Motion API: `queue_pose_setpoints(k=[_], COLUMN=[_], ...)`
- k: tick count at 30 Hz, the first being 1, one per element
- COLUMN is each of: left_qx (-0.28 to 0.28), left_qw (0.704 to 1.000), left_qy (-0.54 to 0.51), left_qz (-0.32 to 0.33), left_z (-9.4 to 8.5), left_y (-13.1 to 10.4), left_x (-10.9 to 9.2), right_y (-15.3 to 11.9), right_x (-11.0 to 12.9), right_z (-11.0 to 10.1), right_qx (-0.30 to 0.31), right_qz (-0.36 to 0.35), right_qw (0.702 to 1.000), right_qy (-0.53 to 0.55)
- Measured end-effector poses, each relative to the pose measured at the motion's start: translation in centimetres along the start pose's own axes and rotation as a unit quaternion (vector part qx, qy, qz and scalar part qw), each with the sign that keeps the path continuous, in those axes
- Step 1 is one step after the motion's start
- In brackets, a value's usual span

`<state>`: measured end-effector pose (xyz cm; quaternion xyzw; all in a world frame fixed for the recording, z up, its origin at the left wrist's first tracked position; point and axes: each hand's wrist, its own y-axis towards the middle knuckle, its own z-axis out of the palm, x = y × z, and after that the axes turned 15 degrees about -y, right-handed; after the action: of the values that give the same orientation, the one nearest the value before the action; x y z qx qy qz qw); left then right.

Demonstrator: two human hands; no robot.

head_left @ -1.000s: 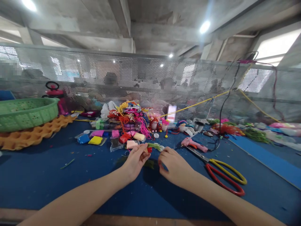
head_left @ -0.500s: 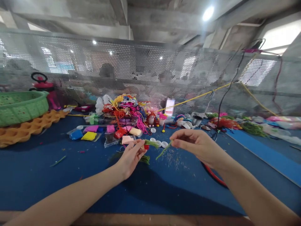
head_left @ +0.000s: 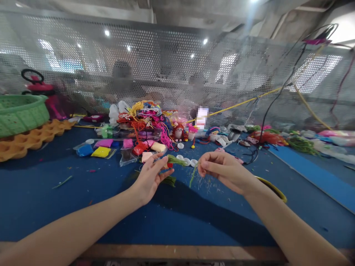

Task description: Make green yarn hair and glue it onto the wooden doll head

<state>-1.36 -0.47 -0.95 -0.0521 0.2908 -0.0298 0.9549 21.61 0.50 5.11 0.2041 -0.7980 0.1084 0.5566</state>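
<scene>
My left hand (head_left: 149, 177) is closed around a small bundle of green yarn (head_left: 176, 160), whose ends point right. A small red piece (head_left: 170, 165) shows just under the bundle, between the fingers. My right hand (head_left: 223, 169) pinches a short green yarn strand (head_left: 192, 178) that hangs down from its fingertips. The two hands are apart, with the strand between them. Below my left hand, more green yarn (head_left: 169, 180) lies on the blue table (head_left: 155, 225). White round caps (head_left: 187, 162) sit just beyond the hands.
Packs of coloured clay (head_left: 101, 152) lie left of centre, before a heap of tangled yarn (head_left: 149, 118). Several small dolls (head_left: 213, 133) stand at the back. A green basket (head_left: 24, 114) rests on an egg tray (head_left: 36, 135) at left. A yellow curved band (head_left: 273, 187) lies beside my right forearm.
The view has tipped downward. My right hand has come a little closer to my left, and its strand now hangs more steeply. My left hand keeps its hold on the bundle.
</scene>
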Motion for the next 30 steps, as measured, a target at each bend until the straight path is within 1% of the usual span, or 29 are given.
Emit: queue_pose_setpoints(k=[3, 5, 7, 10, 13, 15, 21, 25, 30], left_qx=[0.0, 0.001, -0.007, -0.014, -0.013, -0.015, -0.023, -0.033, -0.032], left_qw=[1.0, 1.0, 1.0, 1.0, 1.0, 1.0, 1.0, 0.999, 0.999], left_qy=[0.005, 0.006, 0.005, 0.0, -0.007, -0.009, -0.004, 0.001, 0.003], left_qz=[0.004, 0.006, 0.007, 0.011, 0.006, 0.002, -0.009, -0.017, -0.022], left_z=[0.1, 0.0, -0.1, -0.4, -0.6, -0.6, -0.5, -0.5, -0.4], left_y=[-0.1, -0.1, 0.1, 0.4, 0.7, 0.7, 0.6, 0.5, 0.6], left_x=[0.0, 0.0, -0.1, -0.2, -0.3, -0.3, -0.4, -0.4, -0.4], right_y=[-0.1, -0.2, -0.2, 0.1, 0.3, 0.4, 0.2, 0.0, 0.1], right_x=[-0.3, -0.4, -0.5, -1.0, -1.6, -1.9, -2.1, -2.5, -2.9], right_z=[0.4, 0.9, 1.3, 1.7, 1.6, 1.4, 1.4, 1.7, 2.0], right_qx=[0.026, 0.031, 0.013, -0.023, -0.061, -0.075, -0.017, -0.028, -0.051], right_qz=[0.019, 0.029, 0.029, 0.009, -0.004, -0.011, -0.019, -0.023, -0.004], right_qw=[0.997, 0.993, 0.992, 0.996, 0.997, 0.995, 0.983, 0.98, 0.975], right_qy=[0.069, 0.11, 0.124, 0.091, 0.049, 0.064, 0.179, 0.198, 0.218])
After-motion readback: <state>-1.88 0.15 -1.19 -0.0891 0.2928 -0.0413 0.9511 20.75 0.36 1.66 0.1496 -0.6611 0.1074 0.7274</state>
